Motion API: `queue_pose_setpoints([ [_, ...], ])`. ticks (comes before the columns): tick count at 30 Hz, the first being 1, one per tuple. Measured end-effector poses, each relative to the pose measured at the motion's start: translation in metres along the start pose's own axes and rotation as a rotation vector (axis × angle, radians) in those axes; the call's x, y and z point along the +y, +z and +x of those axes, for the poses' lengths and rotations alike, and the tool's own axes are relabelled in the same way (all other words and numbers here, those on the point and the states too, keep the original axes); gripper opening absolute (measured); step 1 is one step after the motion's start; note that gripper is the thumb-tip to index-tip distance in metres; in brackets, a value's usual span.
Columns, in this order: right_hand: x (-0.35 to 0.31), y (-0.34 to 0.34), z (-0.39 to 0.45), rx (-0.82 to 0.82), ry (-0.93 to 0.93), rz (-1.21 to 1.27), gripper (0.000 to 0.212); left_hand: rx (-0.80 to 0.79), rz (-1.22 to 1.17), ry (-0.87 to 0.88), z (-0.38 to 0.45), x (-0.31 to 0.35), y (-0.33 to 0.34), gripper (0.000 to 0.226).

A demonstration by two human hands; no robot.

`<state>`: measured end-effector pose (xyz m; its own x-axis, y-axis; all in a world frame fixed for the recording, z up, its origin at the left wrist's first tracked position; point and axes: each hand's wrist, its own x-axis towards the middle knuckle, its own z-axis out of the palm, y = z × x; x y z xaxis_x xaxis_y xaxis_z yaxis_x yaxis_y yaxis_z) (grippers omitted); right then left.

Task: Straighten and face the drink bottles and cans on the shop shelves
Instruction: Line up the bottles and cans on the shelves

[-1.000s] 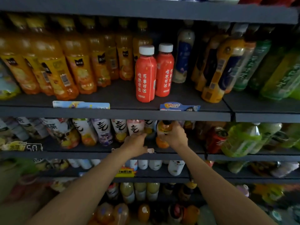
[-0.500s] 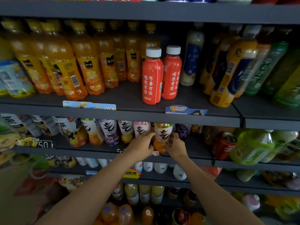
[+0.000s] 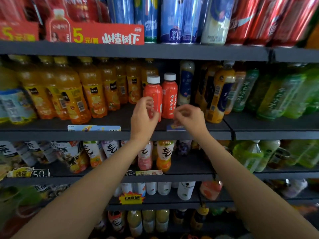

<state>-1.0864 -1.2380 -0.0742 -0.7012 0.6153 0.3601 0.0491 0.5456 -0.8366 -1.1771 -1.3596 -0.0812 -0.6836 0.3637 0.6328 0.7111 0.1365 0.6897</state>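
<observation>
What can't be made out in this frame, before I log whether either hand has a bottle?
- Left hand: motion-blurred in the head view, in front of the left red bottle; grip or only touch is unclear.
- Right hand: fingers curled and blurred; whether it holds anything is unclear.
- Blue shelf tag: mostly covered by the right hand.
- Red cans: tops cut off by the upper edge, smeared.
- Right red bottle: label shows.
</observation>
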Motion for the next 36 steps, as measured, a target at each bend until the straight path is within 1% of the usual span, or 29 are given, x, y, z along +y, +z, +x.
queue_pose_setpoints([
  [1,-0.006,0.000,0.011,0.055,-0.027,-0.064,0.015,0.015,-0.026,-0.059,0.012,0.000,0.000,0.047],
  [2,-0.009,0.001,0.022,0.074,-0.048,-0.143,0.029,0.003,-0.045,-0.122,0.025,-0.002,0.001,0.056],
  [4,-0.012,0.003,0.042,0.054,-0.060,-0.251,0.056,-0.068,-0.066,-0.221,0.048,-0.005,0.005,0.075],
  [5,-0.013,0.005,0.052,0.026,-0.041,-0.256,0.065,-0.111,-0.084,-0.257,0.058,-0.006,0.008,0.080],
  [7,-0.011,0.010,0.069,0.010,-0.046,-0.274,0.075,-0.185,-0.132,-0.326,0.071,-0.003,0.013,0.078],
  [9,-0.011,0.016,0.077,0.079,-0.134,-0.324,0.074,-0.201,-0.115,-0.342,0.072,-0.004,0.016,0.068],
  [11,-0.015,0.025,0.071,0.173,-0.318,-0.338,0.066,-0.176,-0.080,-0.283,0.065,-0.008,0.011,0.065],
  [12,-0.017,0.030,0.065,0.204,-0.428,-0.323,0.059,-0.156,-0.072,-0.225,0.060,-0.010,0.006,0.066],
  [13,-0.020,0.036,0.057,0.202,-0.514,-0.294,0.052,-0.142,-0.060,-0.164,0.054,-0.013,-0.001,0.067],
  [14,-0.022,0.042,0.050,0.166,-0.575,-0.260,0.048,-0.136,-0.040,-0.108,0.048,-0.014,-0.010,0.068],
  [16,-0.033,0.054,0.037,0.070,-0.645,-0.198,0.042,-0.140,-0.004,-0.037,0.039,-0.017,-0.032,0.068],
  [18,-0.052,0.065,0.030,0.040,-0.716,-0.154,0.039,-0.132,0.036,0.025,0.032,-0.019,-0.061,0.066],
  [21,-0.095,0.083,0.021,0.025,-0.886,-0.072,0.034,-0.087,0.110,0.148,0.019,-0.017,-0.117,0.059],
  [23,-0.130,0.099,0.015,0.000,-0.961,0.007,0.030,-0.028,0.126,0.203,0.015,-0.012,-0.157,0.053],
  [26,-0.190,0.126,0.010,-0.057,-0.972,0.146,0.029,0.104,0.102,0.232,0.026,-0.002,-0.210,0.045],
  [28,-0.229,0.144,0.008,-0.138,-0.934,0.252,0.025,0.203,0.097,0.270,0.043,0.003,-0.243,0.044],
  [30,-0.262,0.161,0.010,-0.233,-0.862,0.351,0.027,0.270,0.083,0.303,0.063,0.006,-0.274,0.047],
  [33,-0.299,0.187,0.020,-0.334,-0.729,0.370,0.039,0.306,0.033,0.352,0.096,-0.001,-0.310,0.052],
  [36,-0.339,0.198,0.036,-0.314,-0.594,0.385,0.049,0.293,0.086,0.403,0.138,-0.005,-0.334,0.065],
])
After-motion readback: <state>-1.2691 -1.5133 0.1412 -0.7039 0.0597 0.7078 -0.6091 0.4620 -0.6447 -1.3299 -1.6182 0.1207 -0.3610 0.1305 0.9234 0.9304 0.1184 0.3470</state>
